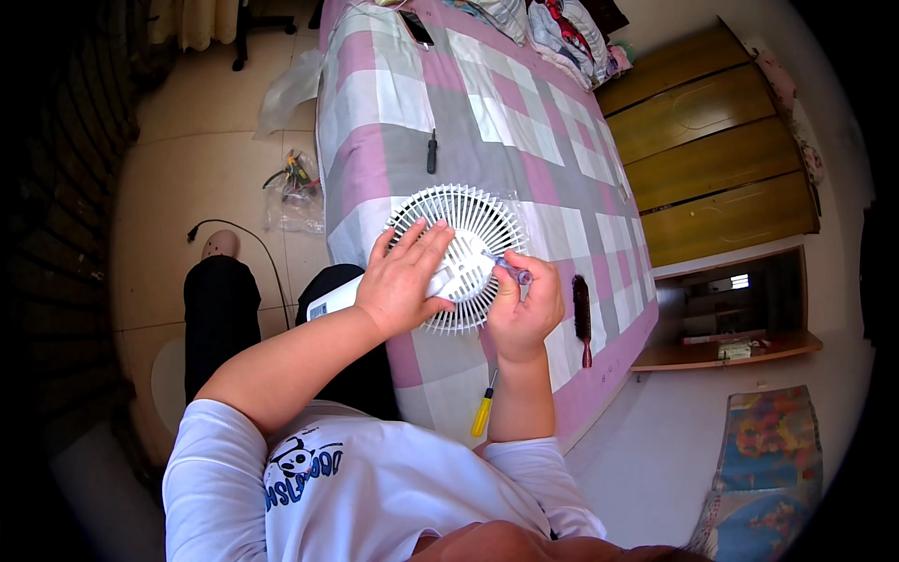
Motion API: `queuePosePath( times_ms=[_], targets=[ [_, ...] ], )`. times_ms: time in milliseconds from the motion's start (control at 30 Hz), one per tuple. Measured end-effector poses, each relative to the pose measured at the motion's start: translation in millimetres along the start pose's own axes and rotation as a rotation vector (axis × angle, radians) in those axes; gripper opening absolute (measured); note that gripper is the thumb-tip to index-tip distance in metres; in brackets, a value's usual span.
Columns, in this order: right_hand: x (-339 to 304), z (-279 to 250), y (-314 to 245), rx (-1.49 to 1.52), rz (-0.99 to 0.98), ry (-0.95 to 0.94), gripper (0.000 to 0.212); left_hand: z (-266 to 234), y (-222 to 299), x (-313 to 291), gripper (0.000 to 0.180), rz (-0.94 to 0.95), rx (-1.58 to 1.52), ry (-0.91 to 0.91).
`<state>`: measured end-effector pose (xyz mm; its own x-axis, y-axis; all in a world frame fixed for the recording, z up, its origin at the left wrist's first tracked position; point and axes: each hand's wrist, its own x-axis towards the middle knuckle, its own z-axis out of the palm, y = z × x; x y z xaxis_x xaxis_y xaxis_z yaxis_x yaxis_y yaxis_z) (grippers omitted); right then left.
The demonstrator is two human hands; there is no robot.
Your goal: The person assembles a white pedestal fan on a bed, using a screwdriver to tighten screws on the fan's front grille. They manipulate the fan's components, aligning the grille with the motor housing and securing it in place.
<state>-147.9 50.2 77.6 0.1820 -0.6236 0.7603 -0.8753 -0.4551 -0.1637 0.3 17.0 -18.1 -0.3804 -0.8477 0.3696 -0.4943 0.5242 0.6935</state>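
Observation:
A white fan [456,199] with a round, ribbed grille lies on the checked bedspread, its white stand [335,300] reaching toward my lap. My left hand [401,281] rests flat across the grille and the housing, fingers stretched out. Pinched in my right hand [526,314] is a screwdriver [523,276] with a clear purplish handle, its end at the right side of the fan's housing. The tip is too small to make out. Beyond the grille lies a black-handled screwdriver [432,155]. A yellow-handled screwdriver [482,414] sits beside my right forearm.
A dark hairbrush [582,323] lies right of my right hand. At the bed's far end is a phone [416,29]. On the floor to the left are a clear bag of tools [296,195] and a black cord [245,228] with a plug. Wooden cabinets [721,140] stand right.

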Motion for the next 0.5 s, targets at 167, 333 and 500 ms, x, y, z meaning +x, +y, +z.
queuePosePath(
  times_ms=[167, 333, 500],
  targets=[
    [-5.4, 7.4, -5.9, -0.037, 0.036, 0.069, 0.023, -1.6, -1.0, -1.0, 0.1, -0.004, 0.006, 0.002],
    [-10.0, 11.0, -10.3, -0.089, 0.107, 0.116, 0.021, -0.5, -0.1, -1.0, 0.101, 0.002, -0.004, 0.011],
    [-17.1, 13.3, -11.2, -0.064, 0.197, 0.128, 0.023, -0.4, 0.0, -0.5, 0.1, -0.016, -0.007, -0.015]
  ],
)
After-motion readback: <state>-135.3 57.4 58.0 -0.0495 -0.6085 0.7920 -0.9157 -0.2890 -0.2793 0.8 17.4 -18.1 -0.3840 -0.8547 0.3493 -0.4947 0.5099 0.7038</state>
